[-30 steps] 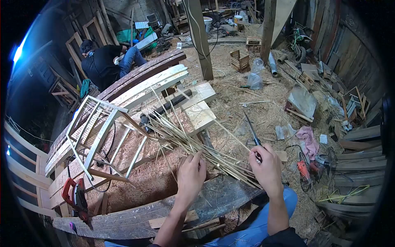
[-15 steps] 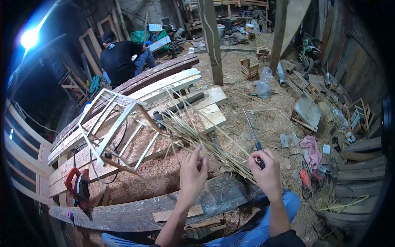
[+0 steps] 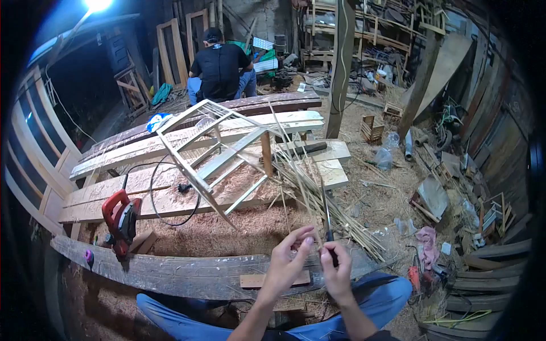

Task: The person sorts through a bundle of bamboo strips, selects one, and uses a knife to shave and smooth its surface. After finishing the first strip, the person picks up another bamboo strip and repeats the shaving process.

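Note:
My right hand (image 3: 336, 270) is closed around the dark handle of a long, narrow-bladed knife (image 3: 326, 210), its blade pointing up and away from me. Close beside it, my left hand (image 3: 289, 264) has its fingers curled in a pinch at a thin wooden strip (image 3: 317, 220) by the knife; the fingertips partly hide the contact. Just beyond both hands lies a loose bundle of thin strips (image 3: 347, 219), spread over the planks. To the left of the bundle, a pale wooden frame with slats (image 3: 224, 156) rests tilted on the boards.
A red power planer (image 3: 120, 221) sits on the left of the worn front plank (image 3: 182, 275). A short wood piece (image 3: 273, 280) lies before my hands. A person in black (image 3: 219, 71) sits with their back to me. A post (image 3: 340, 74) stands behind the planks.
My hands have come together, the left moving from open and apart to a pinch beside the knife. The view has turned left and up, so the scene sits further right and lower.

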A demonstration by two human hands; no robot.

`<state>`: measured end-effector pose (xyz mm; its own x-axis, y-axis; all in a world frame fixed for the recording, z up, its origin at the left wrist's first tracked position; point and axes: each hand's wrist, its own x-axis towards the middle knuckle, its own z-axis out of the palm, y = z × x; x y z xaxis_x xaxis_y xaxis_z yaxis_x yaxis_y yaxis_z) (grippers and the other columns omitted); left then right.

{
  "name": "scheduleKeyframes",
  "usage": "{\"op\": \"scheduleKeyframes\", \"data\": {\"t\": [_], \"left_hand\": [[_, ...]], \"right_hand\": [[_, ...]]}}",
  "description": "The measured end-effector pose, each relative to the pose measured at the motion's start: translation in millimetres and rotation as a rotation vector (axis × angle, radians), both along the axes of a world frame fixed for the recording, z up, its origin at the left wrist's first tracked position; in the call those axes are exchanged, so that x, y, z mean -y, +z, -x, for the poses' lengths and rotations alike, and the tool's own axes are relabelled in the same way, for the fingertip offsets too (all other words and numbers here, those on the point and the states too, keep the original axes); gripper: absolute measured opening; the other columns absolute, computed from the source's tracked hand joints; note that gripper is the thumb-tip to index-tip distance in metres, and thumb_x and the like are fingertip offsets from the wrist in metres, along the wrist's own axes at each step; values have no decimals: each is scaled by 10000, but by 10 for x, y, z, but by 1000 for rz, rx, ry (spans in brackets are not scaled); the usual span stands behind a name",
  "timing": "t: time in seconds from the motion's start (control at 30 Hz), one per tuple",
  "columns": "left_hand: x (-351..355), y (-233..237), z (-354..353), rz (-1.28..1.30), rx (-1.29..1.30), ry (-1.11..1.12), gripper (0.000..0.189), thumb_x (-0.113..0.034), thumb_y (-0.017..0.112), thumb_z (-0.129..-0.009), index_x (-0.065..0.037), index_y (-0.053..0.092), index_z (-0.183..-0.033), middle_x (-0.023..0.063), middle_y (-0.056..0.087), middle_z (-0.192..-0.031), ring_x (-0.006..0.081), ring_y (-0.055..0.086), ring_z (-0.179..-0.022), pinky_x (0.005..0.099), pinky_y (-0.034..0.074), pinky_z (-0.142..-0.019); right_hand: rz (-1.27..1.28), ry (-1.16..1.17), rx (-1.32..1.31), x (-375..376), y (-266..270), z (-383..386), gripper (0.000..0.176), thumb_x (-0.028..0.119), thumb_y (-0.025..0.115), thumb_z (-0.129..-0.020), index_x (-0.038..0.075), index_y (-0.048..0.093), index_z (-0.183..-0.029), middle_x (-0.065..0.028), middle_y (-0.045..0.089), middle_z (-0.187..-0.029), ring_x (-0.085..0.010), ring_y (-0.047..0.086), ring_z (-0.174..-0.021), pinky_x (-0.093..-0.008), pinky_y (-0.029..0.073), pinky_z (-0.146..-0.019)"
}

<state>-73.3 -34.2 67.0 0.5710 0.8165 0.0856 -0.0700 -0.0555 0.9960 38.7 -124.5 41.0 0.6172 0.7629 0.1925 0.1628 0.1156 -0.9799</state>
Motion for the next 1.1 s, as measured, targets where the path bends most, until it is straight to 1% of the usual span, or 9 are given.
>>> {"op": "scheduleKeyframes", "data": {"t": [0.1, 0.13, 0.43, 0.5, 0.57, 0.67, 0.83, 0.9, 1.1], "left_hand": [[157, -55, 202, 123, 58, 54, 335, -174, 600, -1031, 27, 602, -1300, 66, 687, -1089, 106, 630, -987, 262, 509, -881], [176, -103, 266, 110, 61, 75, 341, -165, 637, -1008, 31, 613, -1287, 55, 699, -997, 85, 620, -881, 255, 516, -776], [190, -406, 961, 230, 202, 154, 265, -154, 595, -1036, 25, 621, -1230, 30, 668, -962, 86, 614, -877, 257, 520, -809], [197, -513, 1036, 257, 294, 168, 265, -148, 606, -1030, 26, 618, -1229, 6, 626, -890, 62, 576, -796, 225, 479, -690], [183, -437, 1150, 341, 288, 178, 270, -157, 601, -1034, 20, 616, -1238, -12, 585, -859, 44, 522, -749, 210, 436, -640], [146, -388, 1233, 412, 290, 164, 279, -178, 587, -1044, 6, 611, -1253, -40, 526, -827, 21, 436, -686, 189, 361, -573], [105, -505, 1283, 429, 406, 59, 286, -220, 563, -1060, -17, 596, -1259, -52, 502, -828, 16, 415, -678, 185, 339, -563], [96, -537, 1309, 467, 324, 14, 270, -227, 548, -1066, -33, 575, -1254, -47, 509, -842, 16, 429, -687, 193, 351, -564], [81, -389, 1317, 526, 447, -19, 217, -224, 529, -1074, -54, 554, -1207, -27, 522, -890, 30, 446, -691, 192, 369, -584]], "right_hand": [[-13, -56, -37, -20, -81, 455, 122, 105, 610, -965, -16, 626, -975, -72, 605, -907, -157, 570, -858, -314, 468, -781], [-14, -46, -87, -16, -89, 592, 126, 110, 612, -968, -15, 626, -976, -76, 605, -906, -164, 571, -856, -316, 467, -782], [106, -104, 70, -4, -300, 1136, 197, 174, 527, -1039, 7, 629, -1021, -79, 632, -933, -173, 562, -833, -338, 460, -779], [96, -103, -13, -60, -219, 1143, 157, 129, 529, -1038, 21, 600, -1126, -64, 626, -950, -151, 568, -820, -296, 465, -778], [-153, -1, -189, -139, -124, 1138, 229, 89, 538, -1031, 35, 541, -1253, -49, 611, -968, -131, 576, -829, -265, 467, -803], [-210, 41, -101, -295, 141, 1163, 307, 83, 547, -1028, 38, 490, -1327, -52, 599, -973, -131, 574, -870, -275, 471, -827], [-54, 45, 110, -290, 53, 1157, 316, 121, 572, -1024, 19, 508, -1316, -56, 595, -984, -131, 562, -912, -285, 471, -839], [2, 71, 276, -263, 45, 1207, 289, 144, 592, -1018, 25, 546, -1277, -59, 601, -991, -146, 570, -907, -294, 478, -832], [40, 115, 368, -225, -23, 1228, 267, 246, 633, -1017, 38, 585, -1178, -114, 668, -946, -192, 656, -830, -337, 519, -754]]}}
